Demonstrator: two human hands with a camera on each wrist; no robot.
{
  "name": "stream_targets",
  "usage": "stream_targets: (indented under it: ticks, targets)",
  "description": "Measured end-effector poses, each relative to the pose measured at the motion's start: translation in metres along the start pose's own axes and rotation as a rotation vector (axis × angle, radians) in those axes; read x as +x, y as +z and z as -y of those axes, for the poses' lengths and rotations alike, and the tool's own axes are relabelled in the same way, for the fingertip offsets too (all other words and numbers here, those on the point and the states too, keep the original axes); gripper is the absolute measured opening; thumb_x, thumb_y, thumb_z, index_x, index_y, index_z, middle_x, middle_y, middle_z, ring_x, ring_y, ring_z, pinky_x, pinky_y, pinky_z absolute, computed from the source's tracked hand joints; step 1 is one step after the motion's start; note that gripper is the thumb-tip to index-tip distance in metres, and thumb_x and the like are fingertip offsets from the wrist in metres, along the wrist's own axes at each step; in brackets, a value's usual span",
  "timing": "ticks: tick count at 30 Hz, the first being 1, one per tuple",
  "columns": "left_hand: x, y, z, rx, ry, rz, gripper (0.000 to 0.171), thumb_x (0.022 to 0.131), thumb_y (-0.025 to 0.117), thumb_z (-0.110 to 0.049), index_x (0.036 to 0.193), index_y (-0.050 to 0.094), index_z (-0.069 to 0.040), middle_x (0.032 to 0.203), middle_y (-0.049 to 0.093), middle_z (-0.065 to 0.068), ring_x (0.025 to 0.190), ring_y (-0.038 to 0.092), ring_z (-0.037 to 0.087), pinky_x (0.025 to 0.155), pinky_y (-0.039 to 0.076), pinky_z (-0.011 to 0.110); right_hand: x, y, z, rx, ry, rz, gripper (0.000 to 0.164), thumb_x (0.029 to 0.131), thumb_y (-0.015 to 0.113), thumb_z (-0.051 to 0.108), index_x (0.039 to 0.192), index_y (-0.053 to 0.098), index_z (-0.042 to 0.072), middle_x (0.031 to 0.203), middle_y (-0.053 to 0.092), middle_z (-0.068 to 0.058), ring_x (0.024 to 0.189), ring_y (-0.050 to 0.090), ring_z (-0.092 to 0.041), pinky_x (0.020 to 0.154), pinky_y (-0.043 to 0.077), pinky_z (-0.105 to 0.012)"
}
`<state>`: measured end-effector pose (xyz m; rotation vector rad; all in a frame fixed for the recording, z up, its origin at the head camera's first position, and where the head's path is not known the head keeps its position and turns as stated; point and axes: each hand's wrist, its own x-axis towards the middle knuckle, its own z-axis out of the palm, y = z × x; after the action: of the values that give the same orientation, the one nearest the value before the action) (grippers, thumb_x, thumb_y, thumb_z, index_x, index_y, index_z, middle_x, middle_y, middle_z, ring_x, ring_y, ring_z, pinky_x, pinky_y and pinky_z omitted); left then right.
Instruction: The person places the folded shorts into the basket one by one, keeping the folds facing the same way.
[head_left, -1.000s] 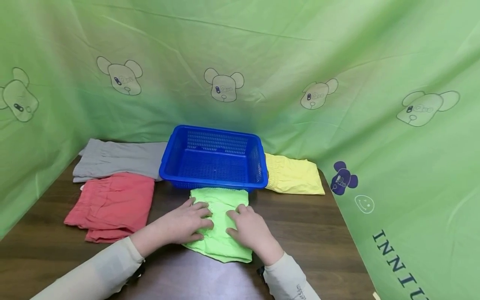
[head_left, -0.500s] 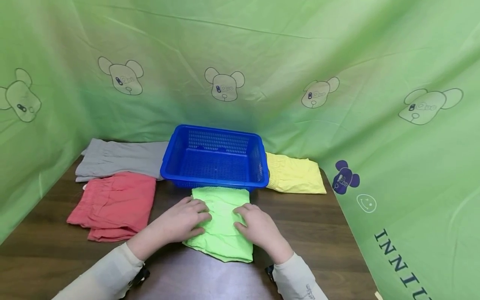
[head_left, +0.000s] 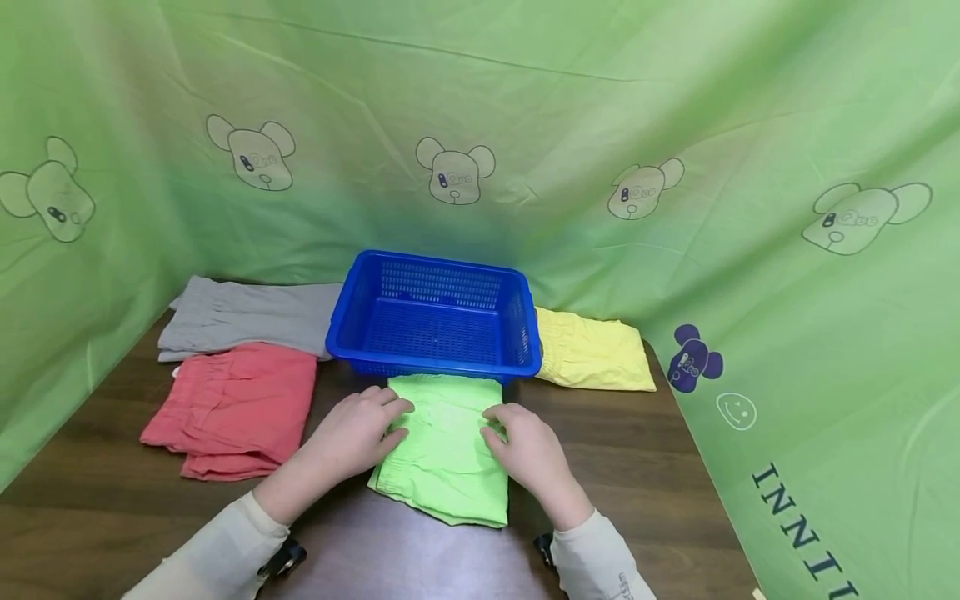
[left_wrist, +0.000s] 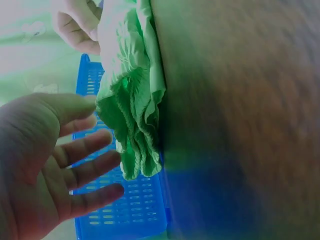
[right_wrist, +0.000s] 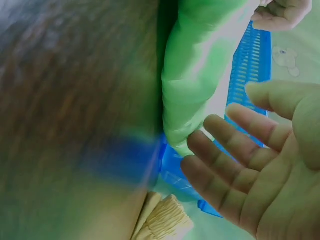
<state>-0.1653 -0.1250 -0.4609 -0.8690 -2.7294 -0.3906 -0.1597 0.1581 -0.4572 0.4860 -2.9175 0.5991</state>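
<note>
Folded bright green elastic-waist shorts lie on the table in front of the basket. My left hand is at their left side, its fingers spread and fairly straight in the left wrist view, beside the layered gathered edge of the shorts. On the right side, my right hand has its thumb and index finger over the cloth's edge in the head view. In the right wrist view its fingers are extended next to the rounded fold. Neither hand grips the cloth.
An unfilled blue mesh basket stands directly behind the green shorts. Folded red shorts and a folded grey garment lie to the left, a folded yellow garment to the right. A green printed curtain encloses the wooden table.
Both hands have drawn apart from the middle of the green shorts toward their left and right edges. The shorts stay in the same place on the table.
</note>
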Motion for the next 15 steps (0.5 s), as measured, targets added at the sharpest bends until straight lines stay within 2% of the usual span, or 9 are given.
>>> stream_targets:
  ticks: [3,5,11,15]
  targets:
    - [0.001,0.0,0.0,-0.029,-0.07,-0.026,0.032,0.089,0.08,-0.027,0.117,0.073,-0.012,0.103,0.069,0.003,0.094,0.064,0.021,0.076,0.057,0.038,0.001,-0.001,-0.002,0.043,0.051,-0.029,0.02,0.095,0.072,0.026,0.111,0.076,0.016,0.104,0.073,0.002,0.079,0.064,-0.011,0.066,0.053,-0.032]
    - [0.001,0.0,0.001,-0.075,-0.148,-0.02,0.036,0.09,0.079,-0.028,0.12,0.071,-0.01,0.105,0.069,0.005,0.095,0.066,0.023,0.077,0.058,0.04,0.002,-0.002,-0.004,0.06,0.087,-0.037,0.019,0.095,0.072,0.026,0.11,0.076,0.016,0.102,0.073,0.002,0.079,0.064,-0.01,0.066,0.053,-0.032]
    - [0.001,0.003,0.007,-0.286,-0.436,0.099,0.056,0.093,0.074,-0.034,0.136,0.058,-0.002,0.117,0.066,0.015,0.104,0.066,0.028,0.087,0.056,0.048,0.004,-0.002,-0.009,0.071,0.202,-0.037,0.023,0.096,0.071,0.027,0.113,0.075,0.012,0.097,0.073,0.002,0.083,0.068,-0.013,0.069,0.056,-0.037]
    - [0.0,0.004,0.011,-0.4,-0.532,0.182,0.064,0.094,0.072,-0.037,0.139,0.053,0.003,0.117,0.068,0.016,0.106,0.066,0.028,0.089,0.056,0.049,0.004,-0.001,-0.012,0.035,0.27,0.0,0.03,0.097,0.069,0.031,0.117,0.072,0.01,0.1,0.073,0.0,0.09,0.07,-0.018,0.072,0.057,-0.042]
